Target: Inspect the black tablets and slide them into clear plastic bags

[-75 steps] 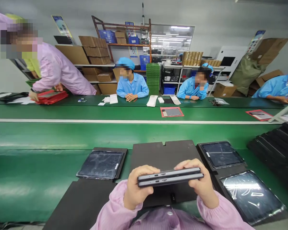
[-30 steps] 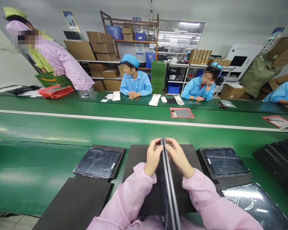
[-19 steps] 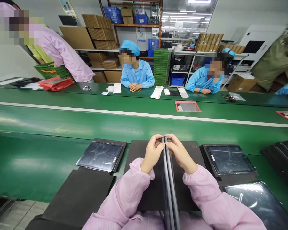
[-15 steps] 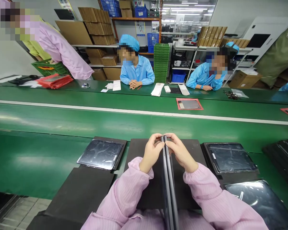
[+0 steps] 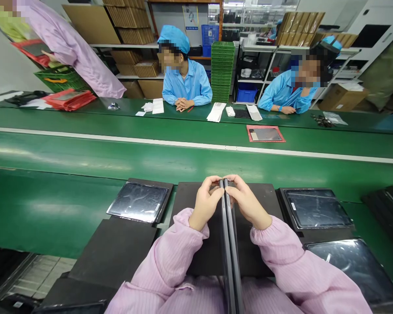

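Two thin dark slabs, seen edge-on and looking like tablets, stand upright side by side in front of me. My left hand pinches the far top corner of the left tablet, thumb on the near side. The right tablet is gripped at its matching corner by my right hand. Their far ends nearly touch, with a narrow line between them. Below them lies a black pad. The tablets' lower ends run out of view by my body, and their broad faces are mostly hidden.
Film-covered tablets lie on black pads: one tablet at left, another tablet at right, and a nearer tablet. Across the green bench sit two people in blue. A red-edged panel lies there. Someone in pink stands by a green crate.
My view has tipped slightly downward. Both hands keep the same hold on the tablets. At far left, a red-edged panel now shows raised above the green crate by the person in pink.
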{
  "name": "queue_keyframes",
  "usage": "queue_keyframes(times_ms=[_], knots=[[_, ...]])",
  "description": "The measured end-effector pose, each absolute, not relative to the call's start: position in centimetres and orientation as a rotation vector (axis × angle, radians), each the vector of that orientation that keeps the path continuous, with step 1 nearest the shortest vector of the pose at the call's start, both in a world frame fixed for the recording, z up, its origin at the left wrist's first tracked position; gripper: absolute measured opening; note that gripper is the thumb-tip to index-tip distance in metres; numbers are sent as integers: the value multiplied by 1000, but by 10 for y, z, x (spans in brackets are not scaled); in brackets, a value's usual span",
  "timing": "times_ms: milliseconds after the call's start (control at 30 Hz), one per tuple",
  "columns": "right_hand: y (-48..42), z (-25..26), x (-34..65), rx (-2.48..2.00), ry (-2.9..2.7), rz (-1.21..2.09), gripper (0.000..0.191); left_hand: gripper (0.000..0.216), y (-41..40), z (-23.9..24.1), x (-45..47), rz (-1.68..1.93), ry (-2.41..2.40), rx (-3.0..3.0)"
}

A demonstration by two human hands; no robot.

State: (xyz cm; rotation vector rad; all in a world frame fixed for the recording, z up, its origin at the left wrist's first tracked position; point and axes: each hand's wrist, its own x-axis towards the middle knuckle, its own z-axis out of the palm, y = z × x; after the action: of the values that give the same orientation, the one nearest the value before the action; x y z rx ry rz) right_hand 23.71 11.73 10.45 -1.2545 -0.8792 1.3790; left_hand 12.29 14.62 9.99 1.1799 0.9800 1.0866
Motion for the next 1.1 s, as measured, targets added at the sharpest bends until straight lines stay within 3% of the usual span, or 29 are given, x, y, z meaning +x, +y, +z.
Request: queue_keyframes(times_ms=[233, 433, 933, 1100], knots=[[116, 104, 238, -1247, -898, 1387, 29, 23, 147, 96, 120, 1088, 935, 1189], [111, 105, 246, -1155, -980, 1473, 43, 35, 145, 89, 116, 1052, 811, 1163], [107, 104, 249, -1142, -1011, 1484, 46, 32, 142, 86, 114, 1073, 767, 1227], [105, 103, 250, -1122, -1029, 1525, 56, 46, 140, 75, 110, 1082, 638, 1252]])
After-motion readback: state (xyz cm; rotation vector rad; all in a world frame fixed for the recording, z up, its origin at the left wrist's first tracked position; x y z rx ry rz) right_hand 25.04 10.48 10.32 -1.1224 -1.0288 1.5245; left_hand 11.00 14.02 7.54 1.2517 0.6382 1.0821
